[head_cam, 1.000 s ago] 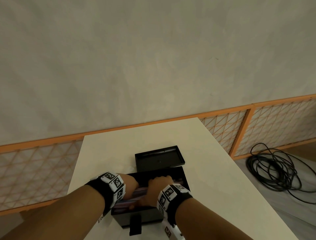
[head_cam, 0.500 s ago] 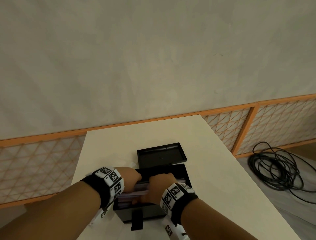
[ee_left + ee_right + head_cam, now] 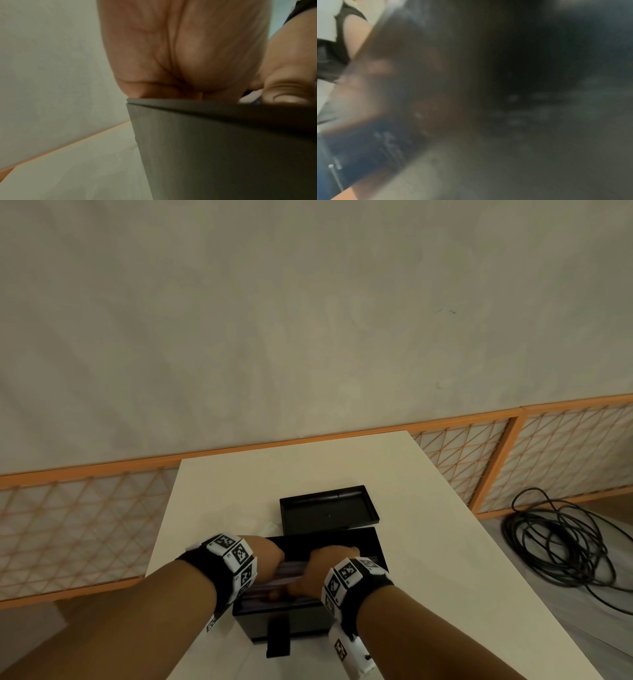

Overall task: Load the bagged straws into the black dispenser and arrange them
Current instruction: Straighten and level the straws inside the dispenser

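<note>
A person's left hand [image 3: 265, 554] reaches into the left end of the black dispenser [image 3: 371, 546] on a cream table [image 3: 428, 542]; whether its fingers clasp anything cannot be told, since the wall hides them. Between the hands lie the straws [image 3: 289, 571], a pale, purplish bundle inside the open box. The right hand [image 3: 322, 571] curls over the bundle, thumb low on its near side, apparently pinching it. The straws look light, slippery and easily bent, so they are best taken near both ends. The lid [image 3: 327, 510] lies just beyond. No writing is legible; only the coded squares on the wristbands [image 3: 236, 556] show.
</note>
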A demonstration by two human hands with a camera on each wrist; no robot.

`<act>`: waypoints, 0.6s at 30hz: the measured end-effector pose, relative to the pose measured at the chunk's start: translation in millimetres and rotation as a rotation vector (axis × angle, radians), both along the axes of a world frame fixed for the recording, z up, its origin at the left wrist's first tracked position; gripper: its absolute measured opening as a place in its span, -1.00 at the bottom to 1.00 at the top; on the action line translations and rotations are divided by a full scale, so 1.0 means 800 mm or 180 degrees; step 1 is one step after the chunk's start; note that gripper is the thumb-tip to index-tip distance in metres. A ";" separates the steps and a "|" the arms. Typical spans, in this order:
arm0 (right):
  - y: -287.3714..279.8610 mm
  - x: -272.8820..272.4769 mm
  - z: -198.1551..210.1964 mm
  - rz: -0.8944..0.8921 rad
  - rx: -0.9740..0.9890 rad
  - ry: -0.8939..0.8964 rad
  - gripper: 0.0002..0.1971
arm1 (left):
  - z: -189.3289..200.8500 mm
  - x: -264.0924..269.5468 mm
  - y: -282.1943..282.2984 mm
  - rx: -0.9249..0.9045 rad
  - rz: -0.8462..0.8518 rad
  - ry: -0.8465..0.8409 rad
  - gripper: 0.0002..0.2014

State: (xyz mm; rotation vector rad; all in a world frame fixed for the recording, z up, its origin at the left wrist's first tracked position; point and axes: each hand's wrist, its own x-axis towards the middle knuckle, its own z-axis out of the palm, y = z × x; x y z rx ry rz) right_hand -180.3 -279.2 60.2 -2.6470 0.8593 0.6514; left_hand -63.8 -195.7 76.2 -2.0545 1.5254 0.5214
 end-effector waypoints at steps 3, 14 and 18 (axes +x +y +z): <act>0.000 0.000 -0.006 -0.0121 0.0030 -0.0044 0.13 | -0.007 0.005 0.003 -0.0057 0.0000 0.0167 -0.68; 0.004 -0.009 -0.006 -0.0104 0.0077 -0.0139 -0.18 | -0.007 0.008 0.002 -0.0259 -0.0020 0.0486 -0.71; 0.004 -0.014 0.003 0.0187 -0.0045 -0.0233 -0.19 | -0.009 0.013 0.004 -0.0500 0.0026 0.0685 -0.68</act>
